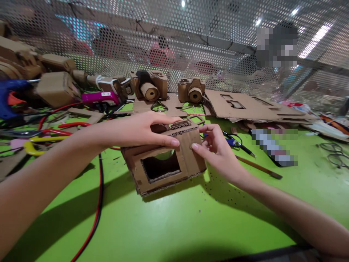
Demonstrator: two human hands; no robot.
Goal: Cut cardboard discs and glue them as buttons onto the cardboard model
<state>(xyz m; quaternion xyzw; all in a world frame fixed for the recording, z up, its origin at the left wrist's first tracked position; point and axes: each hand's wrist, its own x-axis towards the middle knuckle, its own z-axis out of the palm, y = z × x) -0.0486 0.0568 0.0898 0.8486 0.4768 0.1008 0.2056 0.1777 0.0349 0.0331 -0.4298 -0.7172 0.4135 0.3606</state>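
A brown cardboard box body (188, 160) with a rectangular opening in its near face is tilted a little above the green table (125, 225). My left hand (152, 129) lies over its top, thumb pressed on the upper edge and fingers reaching behind. At the box's right end, my right hand (215, 149) grips the side between thumb and bent fingers. Part of the fingers of both hands is hidden behind the cardboard. Layered cardboard strips (180, 125) stand on top of the box, beside my left fingertips.
Two cardboard cameras (149, 87) (191, 90) stand at the back, before a perforated metal screen (174, 47). Cut cardboard sheets (253, 105) lie back right. Pliers (40, 143), a magenta tool (100, 97) and a red-black cable (100, 189) are left; a brush (259, 167) and glasses (336, 154) right.
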